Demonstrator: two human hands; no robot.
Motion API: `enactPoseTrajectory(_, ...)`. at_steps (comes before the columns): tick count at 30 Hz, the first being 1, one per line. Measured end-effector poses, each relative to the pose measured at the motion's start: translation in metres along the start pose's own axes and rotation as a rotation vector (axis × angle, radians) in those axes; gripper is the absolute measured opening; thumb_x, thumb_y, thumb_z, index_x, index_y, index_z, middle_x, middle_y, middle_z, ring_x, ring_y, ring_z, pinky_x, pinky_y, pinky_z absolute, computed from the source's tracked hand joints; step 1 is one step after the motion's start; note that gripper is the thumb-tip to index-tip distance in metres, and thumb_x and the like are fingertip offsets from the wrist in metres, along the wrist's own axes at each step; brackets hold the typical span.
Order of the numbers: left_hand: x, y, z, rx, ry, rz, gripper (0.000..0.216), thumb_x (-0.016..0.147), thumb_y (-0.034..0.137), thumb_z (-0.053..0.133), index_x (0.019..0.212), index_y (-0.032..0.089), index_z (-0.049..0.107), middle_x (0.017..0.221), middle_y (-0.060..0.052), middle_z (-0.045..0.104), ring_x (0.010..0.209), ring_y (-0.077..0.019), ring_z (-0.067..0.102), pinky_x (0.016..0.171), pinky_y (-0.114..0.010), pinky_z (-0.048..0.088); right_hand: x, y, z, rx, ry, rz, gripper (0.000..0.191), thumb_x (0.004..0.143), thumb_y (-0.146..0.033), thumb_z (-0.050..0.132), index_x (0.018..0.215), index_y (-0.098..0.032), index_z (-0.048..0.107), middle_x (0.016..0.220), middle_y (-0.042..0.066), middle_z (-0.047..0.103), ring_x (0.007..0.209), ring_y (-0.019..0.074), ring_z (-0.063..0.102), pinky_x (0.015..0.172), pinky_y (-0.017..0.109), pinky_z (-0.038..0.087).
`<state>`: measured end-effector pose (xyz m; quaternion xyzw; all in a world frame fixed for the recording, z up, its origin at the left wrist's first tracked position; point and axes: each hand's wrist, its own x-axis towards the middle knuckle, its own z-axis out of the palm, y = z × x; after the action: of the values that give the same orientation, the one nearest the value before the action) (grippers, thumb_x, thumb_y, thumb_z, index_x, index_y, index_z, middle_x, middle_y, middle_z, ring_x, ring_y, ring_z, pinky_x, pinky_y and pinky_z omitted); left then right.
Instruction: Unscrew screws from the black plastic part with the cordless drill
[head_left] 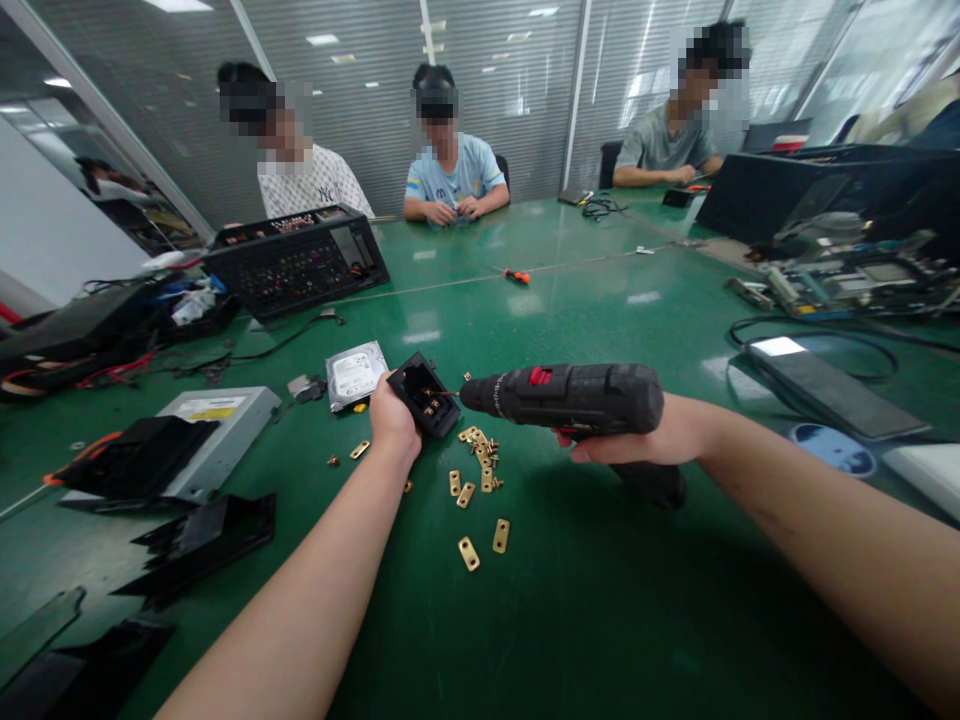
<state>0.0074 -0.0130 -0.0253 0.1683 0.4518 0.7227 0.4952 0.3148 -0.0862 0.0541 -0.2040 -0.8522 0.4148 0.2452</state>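
My left hand (pixel 395 422) grips a small black plastic box (pixel 437 420) by its left side, its open face tilted toward me. Brass-coloured pieces show inside the box. Wrapped round the handle of a black cordless drill (pixel 577 395) is my right hand (pixel 637 440). The drill lies level, and its thin bit points left into the box's opening; whether the tip touches a screw I cannot make out. Below the box lie several brass plates (pixel 466 495), each with two holes, among small brass screws (pixel 493 450).
Left of the box are a hard drive (pixel 355 375), an optical drive (pixel 225 430) and broken black plastic pieces (pixel 202 540). A computer case (pixel 300 265) stands farther back. An orange screwdriver (pixel 517 276) lies mid-table. Circuit boards (pixel 862 275) and cables sit at right. Three people sit across the table.
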Motion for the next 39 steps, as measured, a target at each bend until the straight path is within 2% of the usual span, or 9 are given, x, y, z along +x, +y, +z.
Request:
enactPoseTrajectory(5, -0.0015, 0.0006, 0.0011, 0.011, 0.0, -0.002, 0.017, 0.085, 0.038, 0.065, 0.076, 0.024, 0.06, 0.067, 0.002, 0.064, 0.058, -0.0202, 0.062, 0.058, -0.03, 0.052, -0.0001, 0.0033, 0.0003, 0.0, -0.005, -0.027, 0.052, 0.093, -0.024, 0.074, 0.144, -0.02, 0.068, 0.101, 0.005, 0.077, 0.083, 0.0199, 0.071, 0.079, 0.032, 0.06)
enactPoseTrajectory(9, -0.0021, 0.0013, 0.0016, 0.025, 0.014, 0.006, 0.017, 0.084, 0.039, 0.066, 0.077, 0.024, 0.06, 0.068, 0.003, 0.063, 0.059, -0.0206, 0.062, 0.059, -0.031, 0.053, -0.0007, 0.0038, -0.0003, 0.001, -0.001, -0.048, 0.061, 0.092, -0.02, 0.072, 0.153, -0.014, 0.063, 0.098, 0.005, 0.075, 0.083, 0.0189, 0.069, 0.077, 0.031, 0.059)
enactPoseTrajectory(12, -0.0022, 0.0024, 0.0017, 0.023, 0.019, 0.019, 0.015, 0.081, 0.036, 0.066, 0.076, 0.025, 0.058, 0.066, 0.004, 0.06, 0.058, -0.0197, 0.061, 0.059, -0.03, 0.052, -0.0007, 0.003, -0.0009, -0.014, -0.008, -0.039, 0.063, 0.094, -0.019, 0.072, 0.155, -0.012, 0.061, 0.097, 0.005, 0.075, 0.083, 0.0187, 0.069, 0.078, 0.031, 0.058)
enactPoseTrajectory(16, -0.002, 0.0037, 0.0017, 0.024, 0.029, 0.01, 0.012, 0.081, 0.034, 0.063, 0.075, 0.025, 0.058, 0.066, 0.003, 0.06, 0.06, -0.0197, 0.061, 0.06, -0.03, 0.052, 0.0011, 0.0048, 0.0, 0.005, -0.001, -0.083, 0.059, 0.091, -0.017, 0.073, 0.15, -0.015, 0.064, 0.098, 0.004, 0.076, 0.081, 0.0178, 0.068, 0.077, 0.03, 0.057)
enactPoseTrajectory(26, 0.0011, 0.0016, 0.0016, 0.031, 0.031, 0.035, 0.015, 0.082, 0.036, 0.065, 0.075, 0.025, 0.058, 0.068, 0.003, 0.06, 0.061, -0.0212, 0.061, 0.062, -0.032, 0.054, 0.0022, 0.0093, -0.0003, -0.019, -0.017, -0.104, 0.052, 0.091, -0.02, 0.073, 0.143, -0.017, 0.068, 0.093, 0.003, 0.075, 0.078, 0.0187, 0.069, 0.075, 0.03, 0.058)
enactPoseTrajectory(32, -0.0001, 0.0018, 0.0038, -0.003, 0.049, 0.018, 0.017, 0.086, 0.033, 0.061, 0.072, 0.025, 0.056, 0.066, 0.002, 0.059, 0.059, -0.0202, 0.06, 0.06, -0.031, 0.054, 0.0006, 0.0081, -0.0011, -0.007, -0.035, -0.049, 0.06, 0.093, -0.021, 0.072, 0.152, -0.016, 0.063, 0.094, 0.003, 0.075, 0.079, 0.019, 0.07, 0.076, 0.032, 0.059)
enactPoseTrajectory(39, 0.0052, 0.0001, -0.0006, -0.022, 0.017, -0.002, 0.017, 0.086, 0.034, 0.064, 0.073, 0.025, 0.057, 0.069, 0.001, 0.063, 0.063, -0.0213, 0.064, 0.066, -0.032, 0.058, -0.0004, 0.0037, -0.003, -0.021, -0.02, -0.108, 0.067, 0.095, -0.016, 0.072, 0.16, -0.016, 0.056, 0.109, 0.006, 0.077, 0.086, 0.018, 0.069, 0.082, 0.031, 0.059)
